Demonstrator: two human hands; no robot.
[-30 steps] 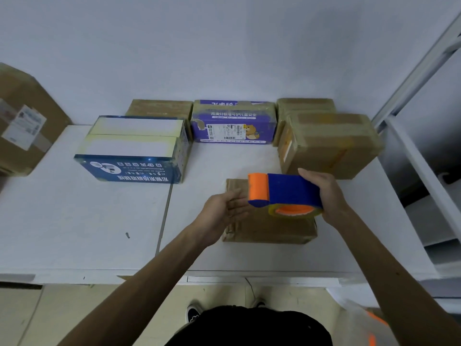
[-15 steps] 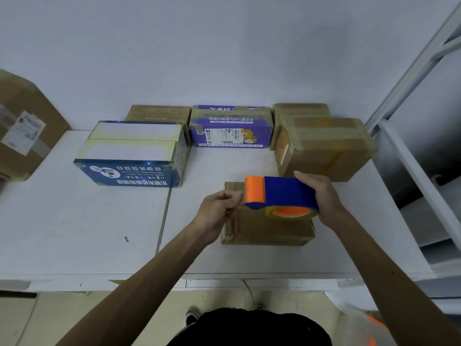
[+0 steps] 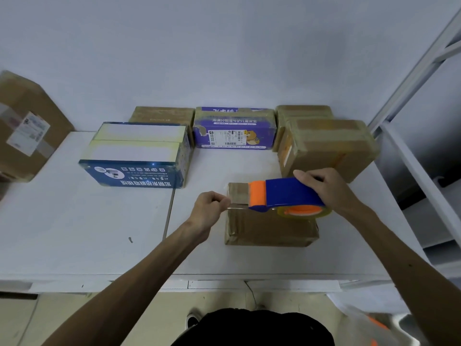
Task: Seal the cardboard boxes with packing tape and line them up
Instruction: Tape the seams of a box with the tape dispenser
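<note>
Your left hand [image 3: 211, 209] pinches the tape end [image 3: 238, 208] at the left edge of the cardboard box [image 3: 269, 229] — right hand [image 3: 329, 192] grips the tape dispenser [image 3: 289, 196] over it. Box sits near-centre on the bench [image 3: 74, 233], long axis left-right.

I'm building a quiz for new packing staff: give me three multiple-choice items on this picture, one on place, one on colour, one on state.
1. Where is the blue-sided box relative to the brown box nearest the person?
A. left and farther back
B. right of it
C. stacked on it

2. What colours is the tape dispenser?
A. red and black
B. blue and orange
C. green and white

3. What is the left hand doing?
A. lying flat
B. holding scissors
C. pinching the tape end

Answers: 1 A, it lies leftward and farther from the person; 2 B, blue body with orange front; 3 C, its fingers pinch the strip from the dispenser.
</note>
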